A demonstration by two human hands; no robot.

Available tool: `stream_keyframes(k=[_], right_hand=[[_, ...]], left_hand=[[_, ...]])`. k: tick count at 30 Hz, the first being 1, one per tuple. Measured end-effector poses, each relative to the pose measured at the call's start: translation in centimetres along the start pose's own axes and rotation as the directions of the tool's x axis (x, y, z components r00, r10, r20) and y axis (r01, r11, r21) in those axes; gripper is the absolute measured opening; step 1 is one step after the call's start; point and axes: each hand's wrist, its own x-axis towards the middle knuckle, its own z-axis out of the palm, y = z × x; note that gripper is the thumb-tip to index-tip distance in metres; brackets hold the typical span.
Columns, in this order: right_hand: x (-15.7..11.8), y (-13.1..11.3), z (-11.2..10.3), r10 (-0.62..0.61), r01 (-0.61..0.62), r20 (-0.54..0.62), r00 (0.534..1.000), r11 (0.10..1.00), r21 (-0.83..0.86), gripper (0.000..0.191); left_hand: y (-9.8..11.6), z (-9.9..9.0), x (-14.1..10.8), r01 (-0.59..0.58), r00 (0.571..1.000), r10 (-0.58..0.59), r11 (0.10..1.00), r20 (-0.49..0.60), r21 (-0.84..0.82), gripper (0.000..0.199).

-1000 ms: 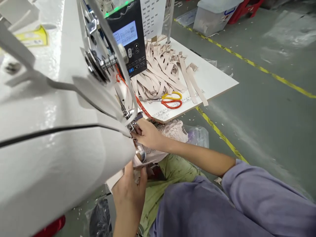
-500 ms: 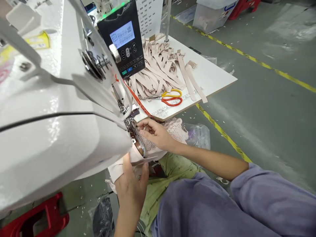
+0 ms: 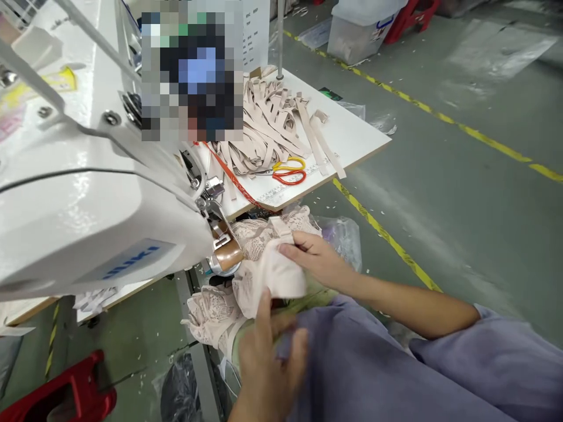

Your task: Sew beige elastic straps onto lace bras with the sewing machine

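A pale beige bra (image 3: 282, 275) with lace parts hangs over my lap in front of the sewing machine (image 3: 109, 234). My right hand (image 3: 321, 261) pinches the upper edge of its smooth cup between thumb and fingers. Below the cup, my left hand (image 3: 272, 363) is blurred, with its fingers apart and the index fingertip at the fabric's lower edge. Whether that finger touches the cloth I cannot tell. More beige lace (image 3: 211, 313) lies to the left, beneath the machine's rounded metal arm end (image 3: 229, 258), which stands apart from the cup.
Scissors (image 3: 289, 171) with yellow and red handles lie on the white tabletop (image 3: 352, 143) beside a pile of beige straps (image 3: 259, 126). A red stool (image 3: 65, 387) stands at lower left. A clear plastic bin (image 3: 356, 32) sits on the floor behind.
The bra has come away from the machine's arm end toward me. My right hand has moved right and closed on the cup; my left hand has moved down and right, off the cloth it was holding.
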Motion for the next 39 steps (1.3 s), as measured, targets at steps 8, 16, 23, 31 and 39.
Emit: stream_keyframes(k=[8,16,23,31,39], right_hand=[[-0.7,-0.6,1.4,-0.076,0.518,0.655,0.751,0.684,-0.514,0.020],[0.8,2.7,3.1,-0.490,0.606,0.380,0.785,0.480,-0.634,0.019],[-0.5,2.4,3.5,-0.399,0.468,0.245,0.884,0.745,-0.476,0.023],[-0.4,3.4,4.7,-0.477,0.506,0.201,0.856,0.688,-0.521,0.017],[1.3,5.5,2.9,-0.549,0.628,0.316,0.774,0.597,-0.499,0.018]], left_hand=[[-2.8,-1.4,3.2,0.189,0.941,-0.232,0.964,0.245,0.187,0.041],[-6.6,0.8,2.0,0.693,0.669,-0.462,0.105,0.583,-0.713,0.039],[-5.5,-1.0,1.7,0.633,0.768,-0.518,0.528,0.377,-0.565,0.037],[-5.2,-0.4,2.1,0.660,0.745,-0.569,0.553,0.347,-0.509,0.036],[-7.1,0.4,2.1,0.671,0.739,-0.596,0.610,0.314,-0.422,0.042]])
